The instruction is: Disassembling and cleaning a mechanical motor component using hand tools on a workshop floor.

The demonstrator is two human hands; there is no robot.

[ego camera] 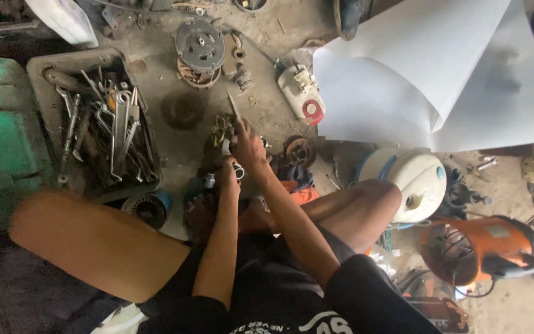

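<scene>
- Right hand (250,148) fingers clamped on a screwdriver (235,108) above a brass part (220,131)
- Left hand (227,176) fingers wrapped around the part's lower end
- Tray of wrenches (103,124) lies left on the floor

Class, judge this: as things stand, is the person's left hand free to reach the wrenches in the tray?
Probably not: the left hand grips the metal part; otherwise nothing blocks the tray of wrenches.

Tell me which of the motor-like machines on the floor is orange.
The orange one lies at the right, by the person's knee, with a dark handle. The white and blue unit sits beside it, and the grey round motor lies at the top.
</scene>
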